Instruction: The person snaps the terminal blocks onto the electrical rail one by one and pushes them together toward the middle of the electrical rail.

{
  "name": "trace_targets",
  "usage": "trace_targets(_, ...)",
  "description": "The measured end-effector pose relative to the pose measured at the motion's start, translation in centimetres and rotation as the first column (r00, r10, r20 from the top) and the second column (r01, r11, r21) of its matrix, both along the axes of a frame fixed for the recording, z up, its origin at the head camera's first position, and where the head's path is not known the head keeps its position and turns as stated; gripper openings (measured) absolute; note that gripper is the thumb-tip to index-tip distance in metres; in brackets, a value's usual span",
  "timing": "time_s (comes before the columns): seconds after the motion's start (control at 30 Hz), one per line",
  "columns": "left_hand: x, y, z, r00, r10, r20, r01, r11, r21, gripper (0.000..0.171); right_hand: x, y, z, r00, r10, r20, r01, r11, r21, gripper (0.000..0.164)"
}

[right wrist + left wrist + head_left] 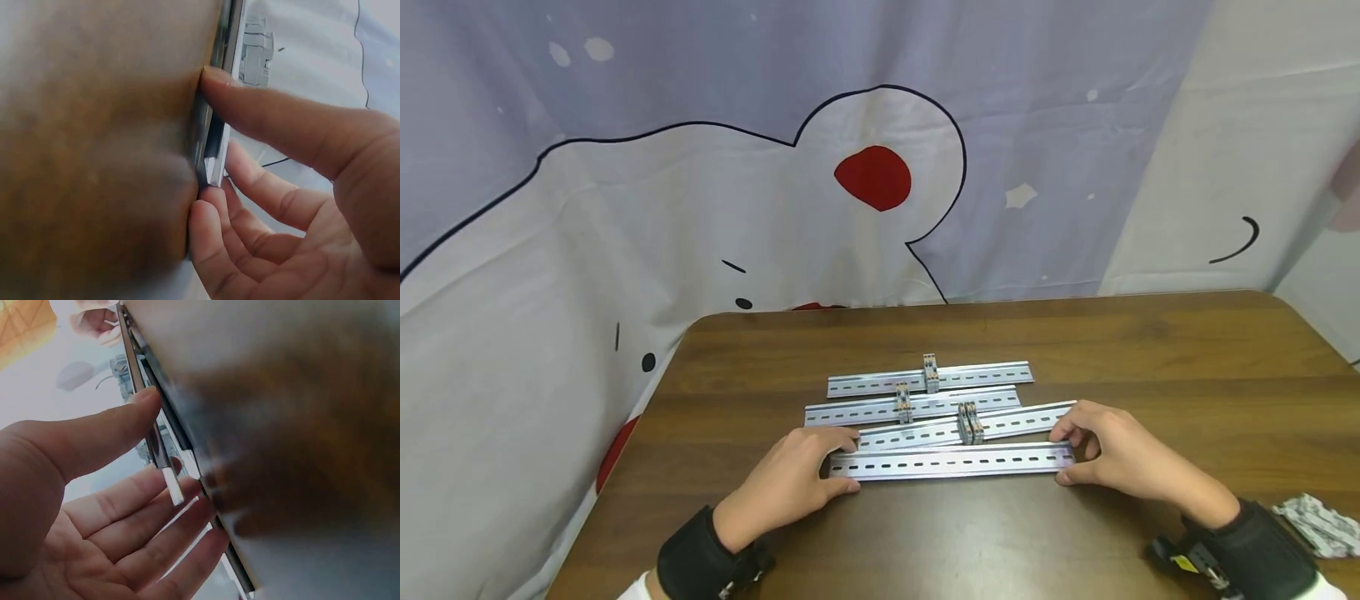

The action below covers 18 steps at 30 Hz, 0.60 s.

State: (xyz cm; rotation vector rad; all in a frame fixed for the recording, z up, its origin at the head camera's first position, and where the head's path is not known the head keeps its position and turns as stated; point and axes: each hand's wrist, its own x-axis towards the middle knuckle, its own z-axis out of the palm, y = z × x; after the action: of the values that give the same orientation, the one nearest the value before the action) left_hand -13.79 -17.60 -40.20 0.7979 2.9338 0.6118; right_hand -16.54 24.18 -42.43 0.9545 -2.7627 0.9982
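Note:
A bare slotted metal DIN rail (pixel 951 461) lies nearest me in the head view. My left hand (pixel 790 473) pinches its left end, thumb at the front edge and fingers behind. At the opposite end my right hand (pixel 1116 447) holds it the same way. The left wrist view has the rail (pixel 160 447) tilted between thumb and fingers; the right wrist view shows the rail end (pixel 215 165) close to the tabletop. Just behind lies a slanted rail (pixel 1022 422) carrying grey terminal blocks (pixel 970 422), its right end by my right fingers.
Farther back are a rail (pixel 850 412) with a terminal block (pixel 903 402) and another rail (pixel 985 374) with a terminal block (pixel 931 373). A crumpled grey-white packet (pixel 1321 525) sits at the right of the wooden table (pixel 760 358). A printed curtain (pixel 1037 125) hangs behind.

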Motion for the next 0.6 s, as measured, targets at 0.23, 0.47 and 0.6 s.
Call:
trace_targets(0.23, -1.4, -0.8, -0.3, 0.998, -0.045, 0.053, 0.042, 0.998, 0.050, 0.028, -0.3, -0.5, 0.4, 0.994, -0.062, 0.089, 0.060, 0.998, 0.025, 0.039)
trace_targets(0.47, -3.4, -0.8, -0.3, 0.998, -0.048, 0.043, 0.046, 0.998, 0.046, 0.049, -1.5, -0.7, 0.4, 0.983, -0.103, 0.152, 0.099, 0.995, 0.033, 0.039)
trace_targets(0.6, -3.3, -0.6, -0.1, 0.998, -0.033, 0.060, 0.032, 0.999, 0.031, 0.044, -1.6, -0.6, 0.3, 0.986, -0.088, 0.142, 0.083, 0.996, 0.035, 0.039)
